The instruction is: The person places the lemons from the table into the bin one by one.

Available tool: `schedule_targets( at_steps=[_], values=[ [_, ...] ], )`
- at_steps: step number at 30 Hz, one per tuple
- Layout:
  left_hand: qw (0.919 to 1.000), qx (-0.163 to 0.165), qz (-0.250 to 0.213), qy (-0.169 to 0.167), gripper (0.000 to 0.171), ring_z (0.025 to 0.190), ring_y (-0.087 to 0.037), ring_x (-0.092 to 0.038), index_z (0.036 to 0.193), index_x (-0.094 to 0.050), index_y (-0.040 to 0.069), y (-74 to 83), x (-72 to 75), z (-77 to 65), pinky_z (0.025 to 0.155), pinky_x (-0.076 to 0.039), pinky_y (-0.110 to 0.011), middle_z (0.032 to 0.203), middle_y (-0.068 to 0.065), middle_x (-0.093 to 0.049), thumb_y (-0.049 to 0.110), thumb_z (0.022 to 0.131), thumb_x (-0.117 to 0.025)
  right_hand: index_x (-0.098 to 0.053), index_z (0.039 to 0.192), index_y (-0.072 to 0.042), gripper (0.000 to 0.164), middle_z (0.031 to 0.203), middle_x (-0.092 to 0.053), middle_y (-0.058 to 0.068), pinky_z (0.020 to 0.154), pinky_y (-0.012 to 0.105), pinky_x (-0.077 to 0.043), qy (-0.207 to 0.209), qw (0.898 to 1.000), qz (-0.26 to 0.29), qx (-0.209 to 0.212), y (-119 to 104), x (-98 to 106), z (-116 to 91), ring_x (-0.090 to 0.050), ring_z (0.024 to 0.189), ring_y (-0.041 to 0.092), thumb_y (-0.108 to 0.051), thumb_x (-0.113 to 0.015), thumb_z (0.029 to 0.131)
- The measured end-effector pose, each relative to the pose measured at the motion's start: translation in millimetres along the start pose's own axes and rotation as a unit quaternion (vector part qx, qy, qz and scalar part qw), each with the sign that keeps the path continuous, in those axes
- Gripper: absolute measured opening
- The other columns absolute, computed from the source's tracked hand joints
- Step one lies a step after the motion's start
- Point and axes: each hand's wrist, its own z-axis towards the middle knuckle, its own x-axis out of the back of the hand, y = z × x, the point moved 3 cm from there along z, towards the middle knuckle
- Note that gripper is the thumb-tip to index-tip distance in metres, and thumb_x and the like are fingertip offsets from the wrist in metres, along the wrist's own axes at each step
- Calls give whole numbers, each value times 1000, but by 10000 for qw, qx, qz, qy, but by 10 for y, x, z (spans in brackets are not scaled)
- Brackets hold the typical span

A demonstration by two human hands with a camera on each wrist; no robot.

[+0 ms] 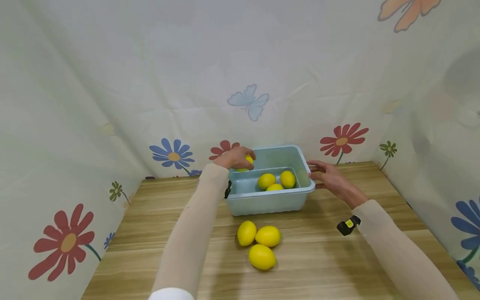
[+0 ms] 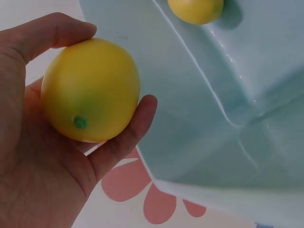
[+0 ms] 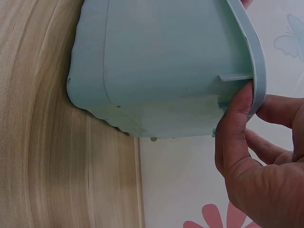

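My left hand grips a yellow lemon between thumb and fingers, over the left side of a light blue plastic bin. The lemon's green-tinged tip shows in the left wrist view. Inside the bin, three lemons lie together: one at the left, another at the right, and a third partly hidden behind the front rim. At the bin's right side, my right hand pinches the rim, with fingers curled beneath its lip.
Three more lemons sit close together on the wooden table in front of the bin: an upright-looking one, one beside it and a nearer one. A flower-printed cloth hangs behind and at both sides.
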Motion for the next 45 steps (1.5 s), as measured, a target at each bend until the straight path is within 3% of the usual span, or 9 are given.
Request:
schedule_targets(
  at_steps=[8,17,25,29,36,45],
  values=[
    [9992,203,-322,-155,43,94,-19,-57,122,-57,30,-19,-21,9,80,-53,-33,131,2,-52,32,80,-64,-28,146,-19,59,143,-38,18,91,43,-53,11,10000,-16,-29,-16,-11,-8,-48,120,39,-17,-52,93],
    [9987,-55,-467,-209,42,106,-18,-52,122,-58,27,-10,-23,55,92,-49,-38,131,1,-54,33,81,-61,-29,146,-19,58,141,-39,18,90,42,-53,58,10000,38,-57,-7,-9,-6,-47,119,39,-17,-53,93],
    [9996,26,1,-277,46,105,-18,-52,124,-55,30,-56,-62,18,91,-49,-40,136,0,-50,46,81,-55,-27,147,-19,59,141,-38,19,88,39,-54,39,10000,-17,-45,-4,-6,-24,-45,122,41,-17,-53,93],
    [9997,69,110,-217,48,108,-19,-54,127,-53,28,-87,-91,-7,94,-48,-40,133,-1,-53,46,83,-55,-25,148,-19,61,144,-36,19,89,39,-54,-28,10000,-24,-27,-10,-11,-37,-43,124,41,-18,-53,93],
    [9999,30,-82,-123,51,118,-23,-51,131,-49,23,-91,-99,-101,101,-45,-42,137,-7,-50,41,85,-57,-24,148,-19,61,144,-35,20,90,40,-53,-57,10000,6,-21,-11,-19,-54,-41,125,42,-17,-52,94],
    [9990,-133,125,405,45,112,-18,-52,127,-51,28,-45,-97,-297,99,-47,-42,132,1,-53,39,84,-59,-26,147,-18,61,143,-36,20,88,37,-54,-29,10000,16,8,4,-10,-42,-45,121,39,-18,-53,93]
  ],
)
